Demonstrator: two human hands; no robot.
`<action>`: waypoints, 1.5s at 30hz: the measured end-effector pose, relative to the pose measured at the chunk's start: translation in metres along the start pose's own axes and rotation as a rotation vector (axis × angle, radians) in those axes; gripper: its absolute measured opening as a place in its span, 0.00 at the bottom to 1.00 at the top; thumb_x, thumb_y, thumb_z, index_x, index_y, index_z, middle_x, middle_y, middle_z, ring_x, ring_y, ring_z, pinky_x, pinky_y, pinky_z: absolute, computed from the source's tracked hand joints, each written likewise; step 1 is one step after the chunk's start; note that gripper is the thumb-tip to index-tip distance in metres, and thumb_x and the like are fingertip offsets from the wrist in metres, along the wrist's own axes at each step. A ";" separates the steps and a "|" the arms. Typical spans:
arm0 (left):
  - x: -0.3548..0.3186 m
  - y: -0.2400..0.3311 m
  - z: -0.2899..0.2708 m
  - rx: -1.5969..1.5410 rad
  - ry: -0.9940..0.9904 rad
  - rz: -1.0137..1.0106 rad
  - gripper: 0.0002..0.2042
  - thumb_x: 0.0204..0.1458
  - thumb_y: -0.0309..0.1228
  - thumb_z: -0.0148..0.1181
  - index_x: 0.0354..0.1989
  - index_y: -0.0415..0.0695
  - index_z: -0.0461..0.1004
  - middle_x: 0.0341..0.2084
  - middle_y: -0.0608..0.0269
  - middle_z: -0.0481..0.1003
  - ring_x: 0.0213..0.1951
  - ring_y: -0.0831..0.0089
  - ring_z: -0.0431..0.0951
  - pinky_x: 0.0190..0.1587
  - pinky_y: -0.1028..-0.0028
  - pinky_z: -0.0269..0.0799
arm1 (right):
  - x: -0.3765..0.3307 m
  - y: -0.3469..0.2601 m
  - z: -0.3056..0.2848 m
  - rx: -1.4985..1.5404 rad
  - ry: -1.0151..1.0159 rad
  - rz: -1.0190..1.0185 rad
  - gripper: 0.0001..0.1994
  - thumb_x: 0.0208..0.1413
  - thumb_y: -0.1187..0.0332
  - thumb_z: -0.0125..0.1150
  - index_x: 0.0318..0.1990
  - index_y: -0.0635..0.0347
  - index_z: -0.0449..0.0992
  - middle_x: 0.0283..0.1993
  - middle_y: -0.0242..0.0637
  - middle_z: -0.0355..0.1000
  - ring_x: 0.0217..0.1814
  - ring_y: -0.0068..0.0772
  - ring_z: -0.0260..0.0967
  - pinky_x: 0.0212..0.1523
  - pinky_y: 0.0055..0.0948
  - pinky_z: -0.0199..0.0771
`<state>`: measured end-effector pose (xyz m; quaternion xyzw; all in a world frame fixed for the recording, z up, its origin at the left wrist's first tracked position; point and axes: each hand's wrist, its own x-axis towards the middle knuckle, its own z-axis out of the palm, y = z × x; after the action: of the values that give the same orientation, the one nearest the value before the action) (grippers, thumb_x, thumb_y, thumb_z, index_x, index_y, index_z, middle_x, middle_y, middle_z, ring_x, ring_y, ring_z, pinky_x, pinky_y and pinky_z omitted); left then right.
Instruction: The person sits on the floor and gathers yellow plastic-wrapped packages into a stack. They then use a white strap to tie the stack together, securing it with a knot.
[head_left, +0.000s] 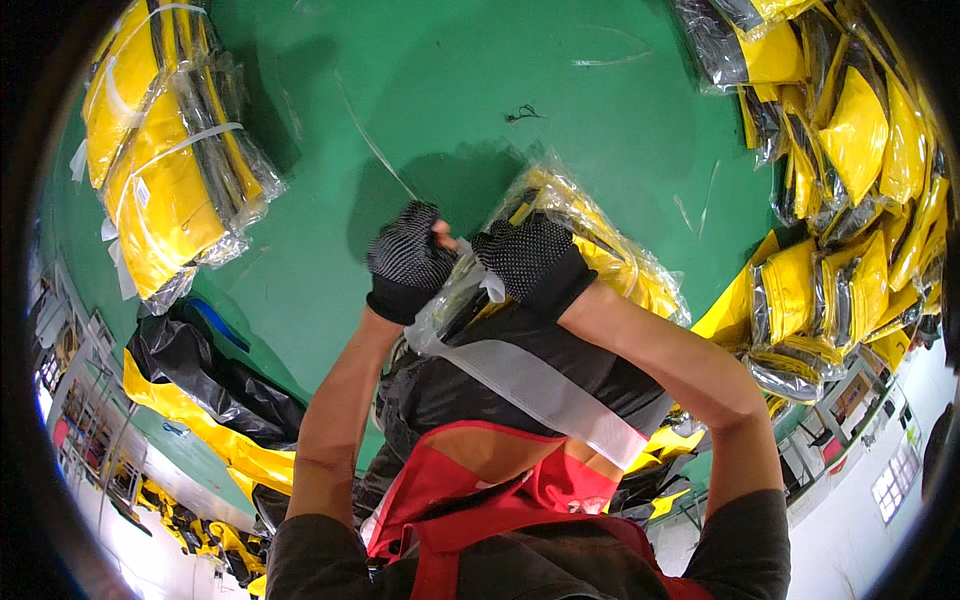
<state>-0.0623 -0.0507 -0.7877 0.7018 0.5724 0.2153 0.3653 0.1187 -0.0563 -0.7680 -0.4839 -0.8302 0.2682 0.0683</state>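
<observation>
I wear black gloves with pale dots, and some fingertips are bare. My left hand (410, 255) is closed, its thumb and fingers pinching at the end of a white plastic strap (530, 380). Close beside it, my right hand (530, 258) is closed on the same strap, and a short white piece sticks out below its fingers. The strap crosses my lap on the slant. Under and beyond my right hand lies a bundle of yellow and black packs (610, 240) in clear plastic. Both palms are hidden, as is how the strap ends meet.
A strapped bundle of yellow packs (160, 190) lies at the far left, near loose black and yellow sheeting (215, 375). Many wrapped packs (850, 150) are piled on the right. Strap scraps (610, 62) and a dark tangle (524, 113) lie on the green floor (400, 60).
</observation>
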 end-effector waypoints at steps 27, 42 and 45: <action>-0.024 -0.081 0.046 -0.888 -0.465 -0.648 0.10 0.59 0.35 0.44 0.42 0.44 0.66 0.26 0.66 0.68 0.30 0.76 0.69 0.34 0.73 0.67 | -0.008 -0.003 -0.058 0.292 -0.337 0.174 0.13 0.44 0.60 0.52 0.31 0.57 0.76 0.31 0.46 0.72 0.37 0.46 0.70 0.38 0.41 0.69; 0.025 -0.085 0.107 -0.230 -0.473 -0.142 0.17 0.54 0.33 0.47 0.52 0.43 0.64 0.16 0.67 0.60 0.19 0.77 0.61 0.23 0.76 0.59 | -0.006 -0.055 -0.011 0.299 -0.198 0.584 0.20 0.48 0.53 0.53 0.32 0.65 0.77 0.33 0.48 0.72 0.39 0.50 0.69 0.43 0.42 0.66; 0.006 -0.149 0.108 -1.090 -0.474 -0.621 0.14 0.51 0.31 0.51 0.47 0.45 0.69 0.18 0.65 0.65 0.23 0.77 0.66 0.27 0.75 0.64 | -0.018 -0.070 -0.038 0.249 -0.330 0.314 0.17 0.45 0.55 0.57 0.32 0.61 0.77 0.32 0.46 0.73 0.38 0.47 0.70 0.42 0.39 0.67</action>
<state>-0.0795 -0.0622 -0.9702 0.2477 0.4615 0.1986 0.8284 0.0884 -0.0840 -0.6970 -0.5443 -0.7054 0.4512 -0.0515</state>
